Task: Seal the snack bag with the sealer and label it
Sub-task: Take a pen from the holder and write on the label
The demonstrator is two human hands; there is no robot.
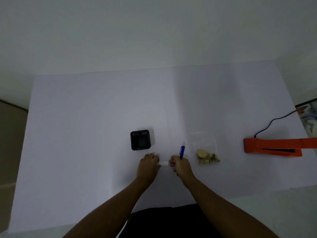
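Note:
A small white label strip [163, 163] lies between my two hands near the table's front middle. My left hand [148, 164] pinches its left end. My right hand [180, 166] touches the strip's right end while gripping a blue-capped marker [182, 150], cap pointing away from me. The clear snack bag [205, 150] with beige and brown snacks at its near end lies flat just right of my right hand. The orange sealer [272, 146] sits at the right edge, its black cord [274, 120] running off the table.
A black square holder [140, 140] stands just behind my left hand. The white table [85, 134] reaches to a white wall behind. A patterned object [309, 117] shows past the table's right edge.

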